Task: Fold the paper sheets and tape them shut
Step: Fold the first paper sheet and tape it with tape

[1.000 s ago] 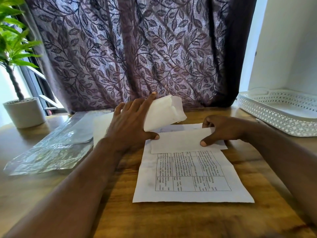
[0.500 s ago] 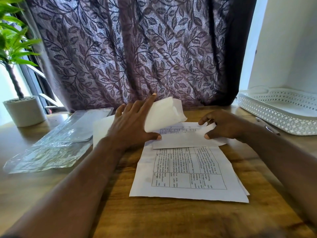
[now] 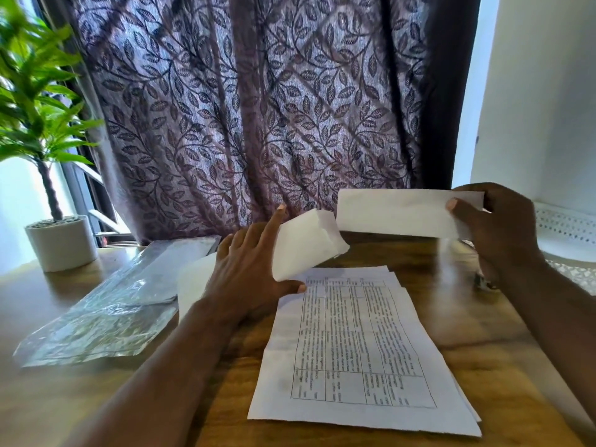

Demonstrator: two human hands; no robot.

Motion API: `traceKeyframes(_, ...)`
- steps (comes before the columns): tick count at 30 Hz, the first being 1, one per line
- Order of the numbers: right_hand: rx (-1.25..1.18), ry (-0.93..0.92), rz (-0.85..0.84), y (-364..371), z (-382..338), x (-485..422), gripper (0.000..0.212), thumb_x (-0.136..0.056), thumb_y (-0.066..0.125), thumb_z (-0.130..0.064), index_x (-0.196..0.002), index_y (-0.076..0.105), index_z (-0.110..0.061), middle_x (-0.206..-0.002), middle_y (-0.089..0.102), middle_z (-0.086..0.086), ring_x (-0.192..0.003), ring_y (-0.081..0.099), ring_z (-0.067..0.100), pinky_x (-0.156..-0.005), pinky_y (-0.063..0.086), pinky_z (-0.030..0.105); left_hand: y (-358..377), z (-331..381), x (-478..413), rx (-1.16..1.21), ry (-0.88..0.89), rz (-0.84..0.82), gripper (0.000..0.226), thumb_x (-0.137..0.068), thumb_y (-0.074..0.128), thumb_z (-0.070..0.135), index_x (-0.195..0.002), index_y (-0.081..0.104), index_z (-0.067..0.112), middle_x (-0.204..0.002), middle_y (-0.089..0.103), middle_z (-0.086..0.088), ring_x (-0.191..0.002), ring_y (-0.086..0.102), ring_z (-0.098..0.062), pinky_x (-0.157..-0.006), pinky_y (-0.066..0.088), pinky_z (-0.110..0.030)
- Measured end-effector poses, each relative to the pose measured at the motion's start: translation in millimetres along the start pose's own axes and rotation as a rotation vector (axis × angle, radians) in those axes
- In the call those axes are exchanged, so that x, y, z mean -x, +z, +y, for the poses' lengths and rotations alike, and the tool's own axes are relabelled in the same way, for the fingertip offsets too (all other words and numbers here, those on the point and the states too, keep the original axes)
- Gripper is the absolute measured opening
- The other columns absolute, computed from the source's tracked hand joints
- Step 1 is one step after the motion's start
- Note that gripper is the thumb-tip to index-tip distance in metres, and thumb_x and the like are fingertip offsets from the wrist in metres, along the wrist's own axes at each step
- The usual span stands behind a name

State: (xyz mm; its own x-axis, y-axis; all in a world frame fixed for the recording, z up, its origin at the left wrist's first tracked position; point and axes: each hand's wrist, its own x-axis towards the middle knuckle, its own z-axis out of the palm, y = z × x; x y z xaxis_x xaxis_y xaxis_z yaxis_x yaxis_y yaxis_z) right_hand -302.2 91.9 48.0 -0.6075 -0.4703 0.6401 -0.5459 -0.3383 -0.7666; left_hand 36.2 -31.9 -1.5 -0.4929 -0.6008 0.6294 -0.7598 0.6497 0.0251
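- right hand point(image 3: 496, 230) has lifted the folded sheet point(image 3: 396, 214) off the printed stack point(image 3: 354, 350), pinching its right end above the worktop point(image 3: 483, 333)
- left hand point(image 3: 248, 275) pinches a second folded sheet point(image 3: 306, 250) at the stack's far-left corner
- no tape visible; taping looks next

Head-worn view looks down (from close) over the table point(image 3: 483, 333).

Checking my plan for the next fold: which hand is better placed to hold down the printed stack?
Left, probably. The left hand sits low, thumb at the printed stack's far corner, though it holds a white folded packet. The right hand is raised, gripping a folded strip.
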Motion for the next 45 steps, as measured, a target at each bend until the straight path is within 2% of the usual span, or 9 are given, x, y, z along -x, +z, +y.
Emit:
traceKeyframes(10, -0.073, 0.000, -0.065, 4, -10, 7, 0.017, -0.086, 0.075, -0.010, -0.099, 0.074, -0.021, -0.092, 0.072, -0.006, -0.086, 0.068, 0.017, -0.083, 0.060, 0.050, 6, 0, 1, -0.051, -0.005, 0.009, 0.134, -0.058, 0.064, 0.088, -0.158, -0.004, 0.030, -0.150, 0.037, -0.004, -0.131, 0.039, -0.028, -0.114, 0.027, -0.059)
traceKeyframes(15, -0.024, 0.005, -0.155, 15, -14, 14, 0.017, -0.094, 0.067, -0.011, -0.108, 0.073, -0.019, -0.088, 0.068, -0.014, -0.073, 0.065, 0.000, -0.065, 0.058, 0.029, 2, 10, 0, -0.047, 0.036, 0.032, 0.132, -0.058, 0.058, 0.091, -0.159, 0.001, 0.028, -0.150, 0.037, -0.004, -0.131, 0.040, -0.029, -0.112, 0.029, -0.059)
traceKeyframes(18, -0.114, 0.087, -0.265, 26, -19, 23, 0.019, -0.101, 0.055, -0.013, -0.100, 0.068, -0.026, -0.093, 0.066, -0.008, -0.081, 0.059, 0.010, -0.063, 0.051, 0.030, 2, 23, 2, -0.055, 0.092, 0.048, 0.129, -0.059, 0.049, 0.095, -0.159, 0.004, 0.027, -0.151, 0.036, -0.003, -0.131, 0.039, -0.029, -0.112, 0.030, -0.061)
traceKeyframes(21, -0.065, 0.100, -0.312, 40, -21, 34, 0.003, -0.099, 0.061, -0.022, -0.098, 0.060, -0.024, -0.095, 0.064, -0.001, -0.081, 0.060, 0.016, -0.060, 0.050, 0.030, 3, 36, 1, -0.057, 0.149, 0.041, 0.128, -0.061, 0.053, 0.093, -0.160, 0.003, 0.029, -0.151, 0.036, 0.000, -0.133, 0.038, -0.026, -0.115, 0.027, -0.060)
traceKeyframes(24, -0.074, 0.084, -0.383, 50, -25, 46, 0.008, -0.094, 0.069, -0.025, -0.091, 0.064, -0.019, -0.085, 0.073, 0.002, -0.073, 0.069, 0.021, -0.052, 0.052, 0.030, 2, 46, 0, -0.062, 0.165, 0.082, 0.125, -0.062, 0.058, 0.089, -0.160, 0.009, 0.028, -0.150, 0.039, 0.002, -0.133, 0.040, -0.024, -0.114, 0.026, -0.060)
traceKeyframes(27, -0.094, 0.087, -0.454, 49, -30, 50, 0.013, -0.098, 0.063, -0.025, -0.096, 0.069, -0.013, -0.076, 0.075, 0.010, -0.055, 0.063, 0.027, -0.040, 0.041, 0.027, -2, 47, -1, -0.038, 0.124, 0.126, 0.122, -0.063, 0.055, 0.089, -0.159, 0.012, 0.027, -0.147, 0.042, 0.001, -0.129, 0.042, -0.025, -0.111, 0.031, -0.059)
traceKeyframes(34, -0.223, 0.066, -0.561, 39, -40, 55, 0.025, -0.105, 0.049, -0.015, -0.109, 0.072, -0.012, -0.097, 0.078, -0.001, -0.046, 0.061, 0.032, -0.041, 0.042, 0.029, -7, 38, 0, 0.028, 0.055, 0.143, 0.121, -0.064, 0.060, 0.085, -0.158, 0.010, 0.028, -0.144, 0.041, -0.001, -0.126, 0.042, -0.024, -0.105, 0.037, -0.055)
traceKeyframes(40, -0.068, 0.032, -0.855, 50, -43, 71, 0.028, -0.095, 0.064, -0.034, -0.114, 0.072, -0.014, -0.101, 0.076, 0.002, -0.049, 0.066, 0.035, -0.044, 0.052, 0.035, -3, 47, 1, -0.006, 0.094, 0.126, 0.118, -0.065, 0.059, 0.082, -0.158, 0.013, 0.026, -0.143, 0.041, 0.000, -0.123, 0.045, -0.024, -0.099, 0.043, -0.054)
traceKeyframes(45, -0.112, 0.045, -0.819, 42, -43, 66, 0.025, -0.096, 0.066, -0.022, -0.120, 0.071, -0.015, -0.103, 0.077, -0.004, -0.042, 0.061, 0.031, -0.038, 0.047, 0.029, -4, 50, 1, -0.013, 0.117, 0.113, 0.118, -0.065, 0.057, 0.083, -0.158, 0.014, 0.025, -0.143, 0.042, 0.001, -0.124, 0.043, -0.023, -0.098, 0.044, -0.053)
